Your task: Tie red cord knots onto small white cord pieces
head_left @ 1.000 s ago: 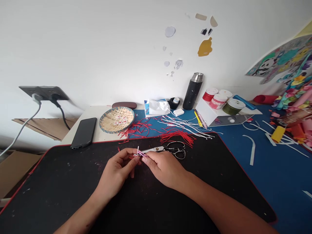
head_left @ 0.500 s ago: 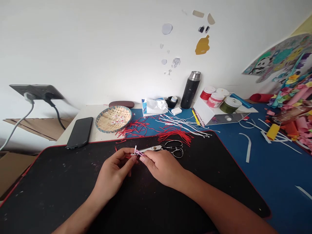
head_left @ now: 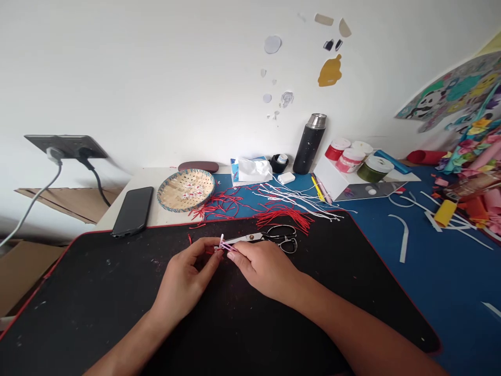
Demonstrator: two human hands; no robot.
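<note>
The left hand has its thumb and first finger pinched together on a small bit of white cord. One end of the cord pokes up above the fingers. The right hand is just beside it, with its fingers clamped on a thin pink tool. The tool's tip is at the cord, but it is too small to tell how they meet. Both hands are over the black mat. The scissors lie on the mat just past the right hand, with their loops to the right. Farther off are red strings in a bunch, and white strings on their far side. A round basket sits far left on the tabletop, with a black phone to its left
</note>
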